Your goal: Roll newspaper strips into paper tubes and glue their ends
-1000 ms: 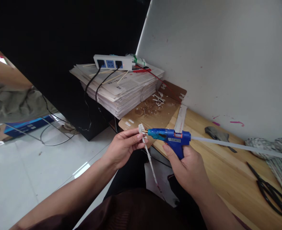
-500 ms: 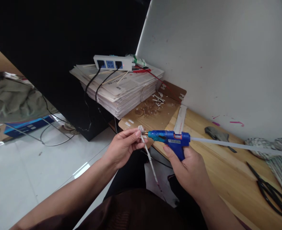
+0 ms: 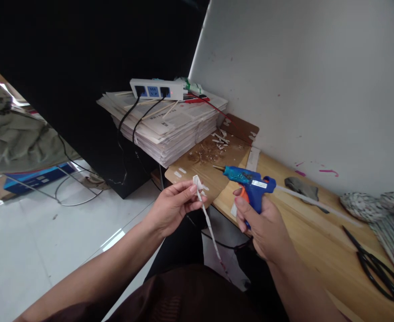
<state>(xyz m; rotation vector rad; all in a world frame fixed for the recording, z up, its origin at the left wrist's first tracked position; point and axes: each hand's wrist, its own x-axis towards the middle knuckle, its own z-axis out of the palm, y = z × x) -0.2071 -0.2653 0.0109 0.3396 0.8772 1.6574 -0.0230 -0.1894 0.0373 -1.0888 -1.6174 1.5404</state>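
Note:
Between the thumb and fingers of my left hand (image 3: 178, 203) is the flat upper end of a thin twisted paper strip (image 3: 212, 235), whose length hangs down over my lap. My right hand (image 3: 267, 223) grips the handle of a blue hot glue gun (image 3: 247, 179), with fingers around its orange trigger. The gun's metal nozzle points left, above the paper end and apart from it. A long translucent glue stick (image 3: 317, 203) runs out of the back of the gun.
Newspapers (image 3: 183, 143) are stacked beyond my hands, with a power strip (image 3: 158, 89) on top. Stained cardboard (image 3: 205, 158) with paper scraps covers part of the wooden table (image 3: 304, 241). Black scissors (image 3: 376, 268), a grey-handled tool (image 3: 302, 188) and a patterned woven bundle (image 3: 361, 205) lie at right.
My right hand has drawn the glue gun up and to the right, so its nozzle is now away from the paper strip. My left hand stays almost still.

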